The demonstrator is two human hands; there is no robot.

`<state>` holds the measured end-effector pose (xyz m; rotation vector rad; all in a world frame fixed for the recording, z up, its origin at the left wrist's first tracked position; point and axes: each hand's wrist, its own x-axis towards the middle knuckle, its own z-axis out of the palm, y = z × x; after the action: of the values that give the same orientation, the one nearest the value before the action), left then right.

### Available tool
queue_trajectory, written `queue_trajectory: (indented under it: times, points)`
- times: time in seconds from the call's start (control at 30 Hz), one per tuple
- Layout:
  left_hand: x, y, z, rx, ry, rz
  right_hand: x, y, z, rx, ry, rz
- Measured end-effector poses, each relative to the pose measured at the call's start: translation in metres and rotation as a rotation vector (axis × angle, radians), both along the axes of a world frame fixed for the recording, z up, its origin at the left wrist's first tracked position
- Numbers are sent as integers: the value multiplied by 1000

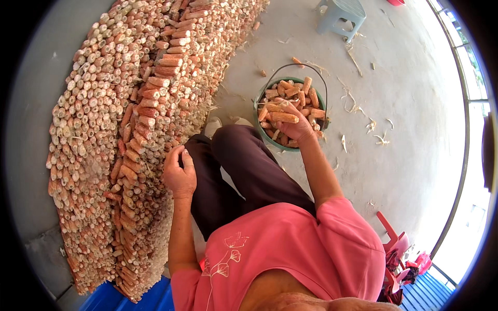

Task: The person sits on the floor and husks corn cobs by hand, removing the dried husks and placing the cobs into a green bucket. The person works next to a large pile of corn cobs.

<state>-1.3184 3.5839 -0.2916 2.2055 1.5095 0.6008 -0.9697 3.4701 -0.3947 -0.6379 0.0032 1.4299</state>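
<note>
Over a green bucket (259,125) full of corn cobs, my right hand (293,122) grips a bare corn cob (283,117), its fingers near another cob beside it. The bucket's thin wire handle stands up over its far side. My left hand (180,171) is at the near edge of a tall stack of corn cobs (97,144), beside my left knee; its fingers are curled and their tips are partly hidden, and no cob shows in it. The stacked cobs lie in rows with their ends facing out, with some loose cobs along the middle.
A grey plastic stool (342,17) stands beyond the bucket. Dry husk scraps (382,140) and a stray cob (298,62) lie on the concrete floor (404,93). At the lower right are red plastic items (397,243), and blue corrugated sheeting (424,291) lies near them.
</note>
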Motion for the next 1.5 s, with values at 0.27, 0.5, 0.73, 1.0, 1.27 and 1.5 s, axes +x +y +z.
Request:
queue_trajectory:
  times: [0.27, 0.5, 0.73, 1.0, 1.27, 1.5]
  points:
    - [10, 2, -2, 94, -4, 10, -74, 204, 79, 457, 16, 278]
    - [7, 0, -5, 126, -94, 35, -133, 328, 151, -35, -330, 273]
    - [-1, 5, 2, 90, -144, 7, -121, 226, 71, -104, -167, 175]
    - [-7, 2, -3, 22, -86, 28, -12, 37, -7, -641, -1246, 75]
    - [1, 3, -1, 12, -53, 17, 23, 0, -26, -789, -1760, 120]
    - [19, 3, 2, 24, 9, -8, 17, 53, -61, -807, -2236, 527]
